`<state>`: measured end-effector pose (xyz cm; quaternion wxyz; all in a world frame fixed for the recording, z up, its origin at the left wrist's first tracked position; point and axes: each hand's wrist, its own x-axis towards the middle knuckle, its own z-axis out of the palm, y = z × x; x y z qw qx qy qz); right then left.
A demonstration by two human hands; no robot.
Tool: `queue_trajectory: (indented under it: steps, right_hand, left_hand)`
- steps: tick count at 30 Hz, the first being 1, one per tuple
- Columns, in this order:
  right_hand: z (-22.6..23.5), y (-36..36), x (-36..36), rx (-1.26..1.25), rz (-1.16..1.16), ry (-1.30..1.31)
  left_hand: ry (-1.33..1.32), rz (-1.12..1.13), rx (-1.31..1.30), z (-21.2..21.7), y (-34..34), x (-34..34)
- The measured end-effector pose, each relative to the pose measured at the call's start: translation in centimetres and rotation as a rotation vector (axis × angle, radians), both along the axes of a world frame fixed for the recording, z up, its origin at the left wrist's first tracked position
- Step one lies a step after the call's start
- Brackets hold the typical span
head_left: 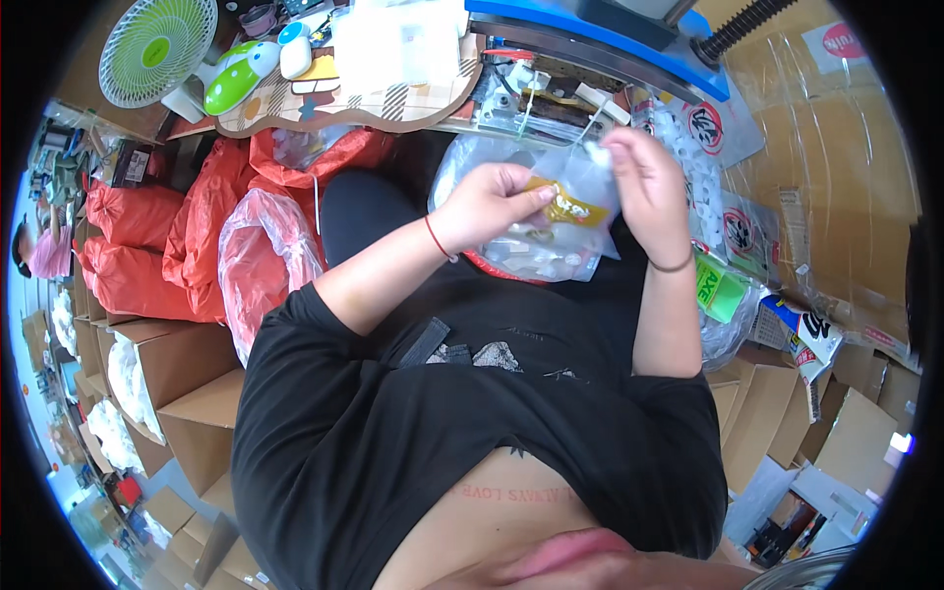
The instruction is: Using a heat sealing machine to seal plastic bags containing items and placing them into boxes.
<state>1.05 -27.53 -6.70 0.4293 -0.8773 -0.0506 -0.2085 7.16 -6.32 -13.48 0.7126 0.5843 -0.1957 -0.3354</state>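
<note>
Filling the right side, a tall brown cardboard surface (851, 128) is crossed by clear film. At the top, a table (393, 113) is covered with a patterned cloth, and beside it a blue-edged machine (600, 34) is set. To the left, red sacks (123, 270) are piled close together, with a green-and-white fan (152, 49) placed above them. Below the hands, a clear plastic liner (457, 167) is spread, a bit of red rim shown under it.

Over this liner, a small clear bag (580, 184) is held up by the left hand (492, 202), its thumb pressed on the bag's yellow band (577, 208). The right hand (651, 187) is raised at the bag's right side, fingers bent — whether the bag is gripped by them cannot be told. Near those fingertips a white scrap (597, 153) is seen — too blurred to be identified.
</note>
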Motion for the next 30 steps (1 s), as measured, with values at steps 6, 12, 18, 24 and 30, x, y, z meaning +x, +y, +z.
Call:
queue_trajectory:
  steps: [6, 12, 18, 24, 30]
  right_hand:
    - [0.4, -0.8, -0.8, 0.159, 0.003, 0.078]
    - [1.0, -2.5, -0.8, -0.233, 0.158, 0.169]
    - [-0.2, -6.7, -0.4, -0.638, -0.198, -0.020]
    - [-5.7, -9.9, -0.7, -0.784, -0.386, 0.393]
    - [-6.3, -11.4, -1.7, -0.600, -0.307, 0.269]
  left_hand:
    - [-0.009, -0.177, 0.103, -0.7, -1.1, -1.1]
    - [0.409, -0.239, -0.109, 0.2, -2.3, -1.9]
    - [0.336, -0.186, -0.063, -2.4, -2.4, 0.7]
    - [0.405, -0.107, -0.075, -1.8, -3.0, 7.1]
    - [-0.303, 0.432, 0.385, -0.3, 0.1, 9.7]
